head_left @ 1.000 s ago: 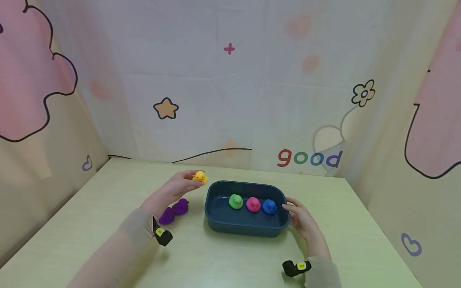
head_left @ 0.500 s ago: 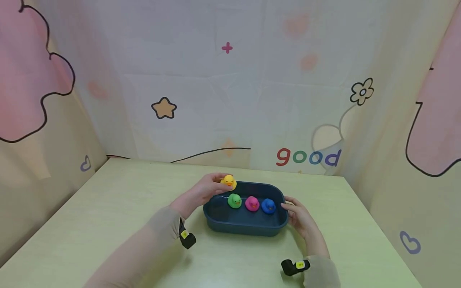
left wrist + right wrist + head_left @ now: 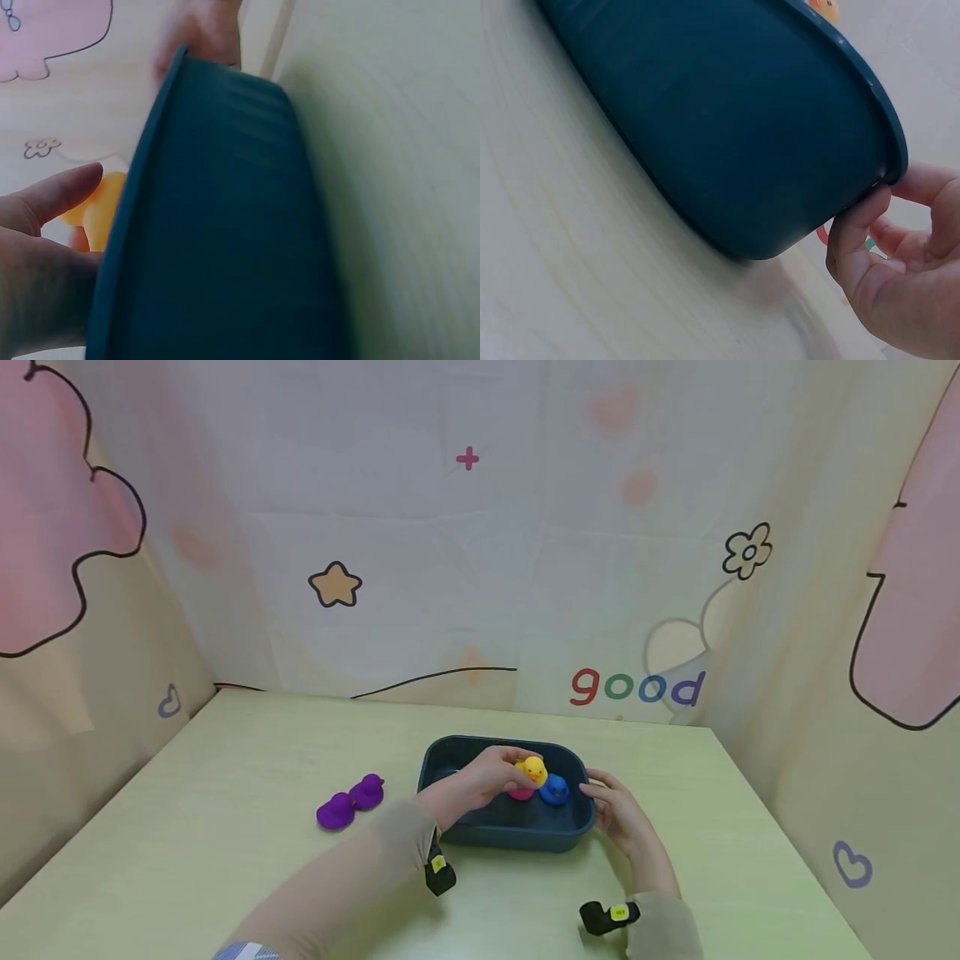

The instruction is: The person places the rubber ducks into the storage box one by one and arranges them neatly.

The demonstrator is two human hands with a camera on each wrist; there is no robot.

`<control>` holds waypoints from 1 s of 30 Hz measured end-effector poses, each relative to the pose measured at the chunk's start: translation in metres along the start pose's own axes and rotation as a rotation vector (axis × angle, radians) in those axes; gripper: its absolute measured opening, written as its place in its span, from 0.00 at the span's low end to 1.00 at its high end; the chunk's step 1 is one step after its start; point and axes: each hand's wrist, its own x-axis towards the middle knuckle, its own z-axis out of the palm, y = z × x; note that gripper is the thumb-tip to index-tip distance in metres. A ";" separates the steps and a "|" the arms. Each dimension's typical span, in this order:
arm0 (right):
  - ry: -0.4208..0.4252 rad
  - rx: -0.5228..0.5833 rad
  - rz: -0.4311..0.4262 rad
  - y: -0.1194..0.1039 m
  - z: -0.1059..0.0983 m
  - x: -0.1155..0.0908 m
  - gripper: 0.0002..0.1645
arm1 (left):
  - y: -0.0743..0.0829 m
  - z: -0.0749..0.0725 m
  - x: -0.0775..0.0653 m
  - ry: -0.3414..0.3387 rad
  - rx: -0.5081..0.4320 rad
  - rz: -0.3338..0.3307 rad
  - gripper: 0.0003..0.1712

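In the head view my left hand [image 3: 491,777] pinches a yellow rubber duck [image 3: 534,771] above the dark blue plastic bin [image 3: 506,837]. A blue rubber duck [image 3: 554,790] is inside the bin at the right. Beside it a pink rubber duck [image 3: 521,794] is mostly covered by the held duck. Behind my left hand a green duck is hidden. My right hand [image 3: 622,818] holds the bin's right end, its fingertips at the rim and outer wall in the right wrist view. The left wrist view shows thumb and fingers around the yellow duck [image 3: 105,210] beyond the bin's wall.
Two purple rubber ducks [image 3: 351,802] lie close together on the pale table [image 3: 247,827], left of the bin. Printed cloth [image 3: 405,635] hangs behind the table and at both sides.
My left hand has carried the yellow duck rightward from left of the bin to over its right part. The purple ducks show again. My right hand has stayed at the bin's end.
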 end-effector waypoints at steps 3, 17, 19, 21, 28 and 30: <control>-0.002 -0.002 0.003 0.001 0.001 0.001 0.34 | -0.005 0.009 0.002 -0.003 0.009 -0.017 0.27; -0.015 -0.003 -0.004 0.000 0.002 0.001 0.32 | -0.018 0.028 0.004 -0.042 0.142 -0.043 0.26; -0.007 -0.008 0.000 0.000 0.002 0.001 0.32 | -0.019 0.030 0.004 -0.042 0.173 -0.040 0.25; 0.000 -0.012 0.004 0.000 0.002 0.001 0.32 | -0.020 0.031 0.004 -0.036 0.198 -0.034 0.24; 0.011 0.003 0.002 0.000 0.001 0.001 0.30 | -0.025 0.037 0.008 -0.048 0.295 -0.021 0.21; 0.014 -0.002 0.003 0.000 0.001 0.001 0.31 | -0.026 0.038 0.008 -0.059 0.324 -0.020 0.20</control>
